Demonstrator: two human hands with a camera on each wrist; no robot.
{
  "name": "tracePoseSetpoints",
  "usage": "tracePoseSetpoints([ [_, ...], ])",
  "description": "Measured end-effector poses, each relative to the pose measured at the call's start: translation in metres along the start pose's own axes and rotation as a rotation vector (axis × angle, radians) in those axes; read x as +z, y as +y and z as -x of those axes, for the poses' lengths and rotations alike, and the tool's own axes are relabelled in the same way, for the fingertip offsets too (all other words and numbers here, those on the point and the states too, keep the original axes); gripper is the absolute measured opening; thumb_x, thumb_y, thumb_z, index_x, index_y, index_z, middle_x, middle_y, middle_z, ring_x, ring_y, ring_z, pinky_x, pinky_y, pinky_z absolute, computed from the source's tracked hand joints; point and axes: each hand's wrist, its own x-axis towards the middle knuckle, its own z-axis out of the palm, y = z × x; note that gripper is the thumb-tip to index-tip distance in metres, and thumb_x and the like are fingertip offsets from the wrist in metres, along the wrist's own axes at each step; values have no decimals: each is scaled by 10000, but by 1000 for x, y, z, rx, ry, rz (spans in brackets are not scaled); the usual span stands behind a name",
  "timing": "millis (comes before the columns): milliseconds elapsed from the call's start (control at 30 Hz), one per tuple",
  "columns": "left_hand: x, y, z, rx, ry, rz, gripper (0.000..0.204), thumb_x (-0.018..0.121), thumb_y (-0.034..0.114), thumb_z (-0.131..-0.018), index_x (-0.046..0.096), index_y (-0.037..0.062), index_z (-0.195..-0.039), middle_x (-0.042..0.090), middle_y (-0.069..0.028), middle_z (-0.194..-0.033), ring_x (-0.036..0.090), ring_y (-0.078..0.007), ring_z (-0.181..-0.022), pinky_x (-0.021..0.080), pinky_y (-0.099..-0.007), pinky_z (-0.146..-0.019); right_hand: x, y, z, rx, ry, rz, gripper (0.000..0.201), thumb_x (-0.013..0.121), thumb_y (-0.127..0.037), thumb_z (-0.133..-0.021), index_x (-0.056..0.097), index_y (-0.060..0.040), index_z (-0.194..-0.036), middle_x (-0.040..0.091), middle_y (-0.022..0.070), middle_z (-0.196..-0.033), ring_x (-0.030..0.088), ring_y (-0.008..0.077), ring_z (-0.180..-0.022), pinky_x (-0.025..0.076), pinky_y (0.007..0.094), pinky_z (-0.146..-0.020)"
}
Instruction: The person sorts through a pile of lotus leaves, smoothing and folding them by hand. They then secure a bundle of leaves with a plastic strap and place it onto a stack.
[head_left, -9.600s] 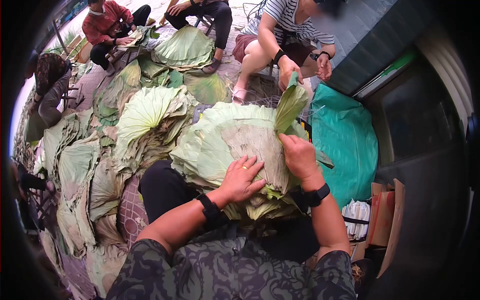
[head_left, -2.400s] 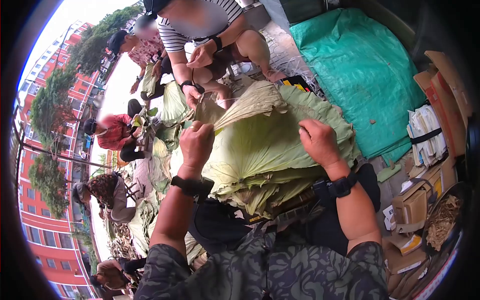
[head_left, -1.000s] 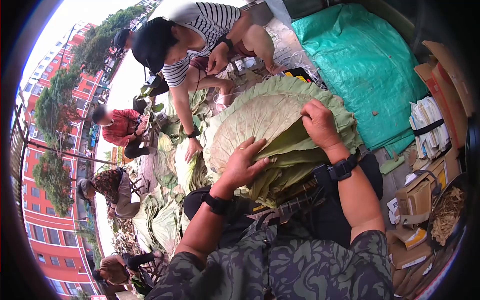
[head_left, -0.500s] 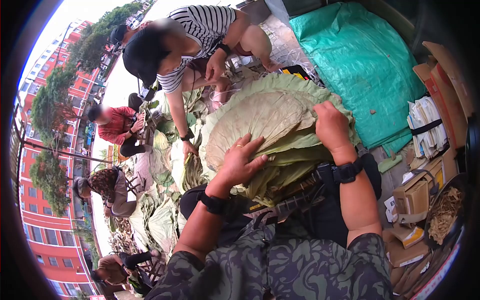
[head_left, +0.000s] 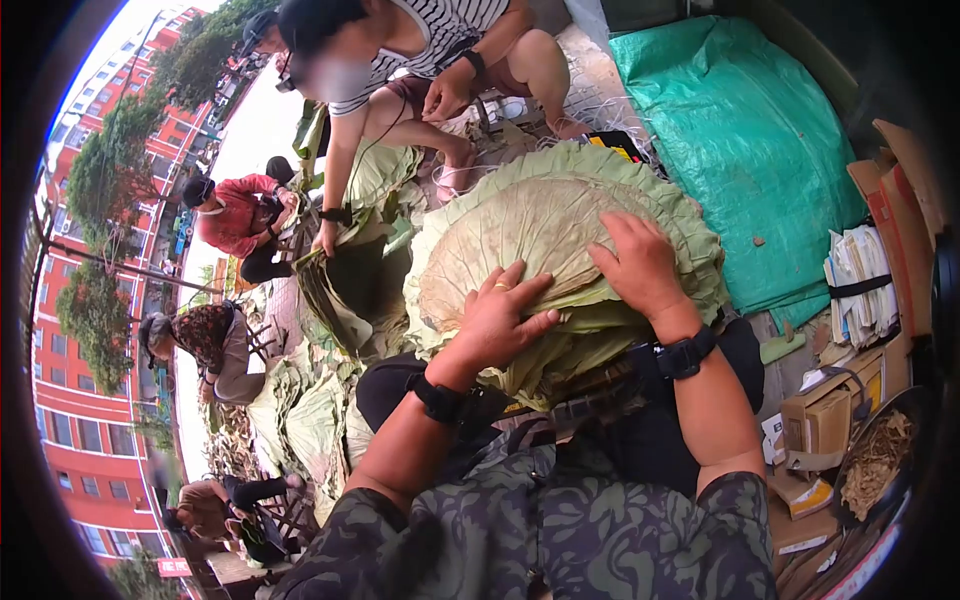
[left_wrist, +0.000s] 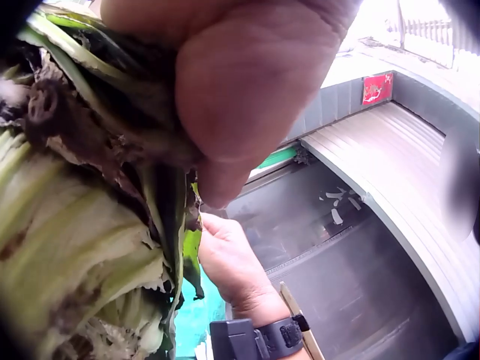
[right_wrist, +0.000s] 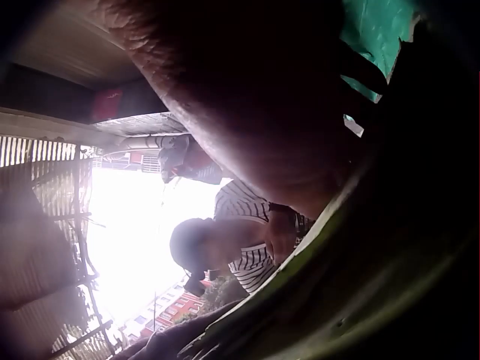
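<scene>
A large dried lotus leaf [head_left: 500, 232], brownish with fanning veins, lies on top of a thick stack of pale green lotus leaves [head_left: 688, 222] over my lap. My left hand [head_left: 498, 322] rests on its near left part with the fingers spread. On the right side, my right hand [head_left: 640, 266] lies over the leaf's edge, fingers extended. The left wrist view shows the crumpled leaf layers [left_wrist: 75, 232] from the side, with my right hand [left_wrist: 232, 259] beyond them. In the right wrist view, a dark leaf rim [right_wrist: 300, 274] runs below my hand.
Across from me a person in a striped shirt [head_left: 445, 30] holds a leaf [head_left: 345, 285] at the left. More leaves [head_left: 310, 420] cover the ground there. A green tarp [head_left: 745, 165], bundled papers [head_left: 860, 285], cardboard boxes [head_left: 825, 415] and a pan of dry scraps [head_left: 880, 460] stand right.
My left hand laid the brownish leaf, earlier raised, onto the stack. My right hand, curled at its edge before, has opened over it. The person opposite has lifted a leaf at the left.
</scene>
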Motion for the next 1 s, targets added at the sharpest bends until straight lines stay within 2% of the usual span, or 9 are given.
tracePoseSetpoints([
  [67, 6, -4, -1, -31, 32, 16, 584, 565, 534, -795, 490, 227, -1286, 352, -235, -1377, 296, -453, -1276, 258, -568, -991, 15, -6, 4, -141, -2, -110, 457, 501, -418, -850, 567, -61, -1128, 568, 157, -1124, 524, 342, -1047, 417, 431, -888],
  [133, 10, -4, 0, 11, 58, 19, 589, 574, 526, -791, 479, 237, -1295, 349, -232, -1380, 286, -460, -1278, 251, -600, -976, 28, -14, 15, -236, -242, -157, 479, 478, -436, -869, 541, -95, -1200, 511, 164, -1235, 463, 356, -1141, 349, 442, -968],
  [167, 4, 2, 2, -4, 48, -2, 622, 577, 511, -795, 460, 182, -1310, 363, -254, -1362, 297, -446, -1278, 258, -551, -1007, 33, -14, 21, -179, -371, -126, 480, 465, -449, -878, 535, -120, -1220, 476, 155, -1284, 418, 358, -1194, 299, 445, -1008],
  [333, 21, -41, 10, 42, 319, 389, 583, 495, 453, -871, 451, 52, -1293, 392, -305, -1312, 339, -418, -1263, 266, -413, -1048, 30, -13, 15, -167, -432, -158, 499, 469, -464, -870, 531, -120, -1226, 479, 137, -1289, 407, 353, -1206, 287, 434, -1018],
  [533, 62, -139, 42, -212, 443, 199, 500, 387, 373, -937, 453, 19, -1284, 395, -293, -1317, 330, -406, -1269, 263, -396, -1051, 31, -10, 18, -177, -450, -133, 521, 421, -470, -896, 497, -111, -1266, 456, 142, -1318, 374, 351, -1239, 248, 426, -1049],
  [733, 30, -143, 60, -554, 296, 309, 465, 517, 339, -865, 526, 14, -1198, 481, -276, -1239, 448, -402, -1161, 346, -403, -992, 34, -10, 19, -166, -430, -154, 501, 505, -444, -846, 529, -123, -1230, 476, 142, -1292, 409, 356, -1202, 284, 437, -1023],
  [800, 33, -130, 56, -514, 653, -34, 399, 552, 300, -838, 575, 20, -1121, 512, -280, -1188, 472, -409, -1122, 360, -440, -968, 37, -8, 19, -165, -422, -154, 493, 514, -435, -843, 533, -124, -1226, 480, 140, -1289, 412, 351, -1200, 285, 438, -1023],
  [900, 21, -103, 45, -225, 798, -45, 381, 564, 273, -832, 577, 17, -1114, 519, -285, -1172, 472, -409, -1123, 353, -460, -970, 35, -8, 20, -176, -421, -136, 495, 514, -434, -843, 531, -122, -1226, 481, 142, -1284, 415, 353, -1195, 286, 439, -1022],
  [1000, 20, -84, 42, -48, 649, -63, 384, 572, 250, -826, 566, 11, -1126, 521, -286, -1171, 477, -413, -1120, 362, -440, -971, 35, -9, 21, -177, -404, -159, 499, 512, -440, -842, 530, -126, -1229, 482, 144, -1282, 416, 353, -1192, 290, 440, -1018],
])
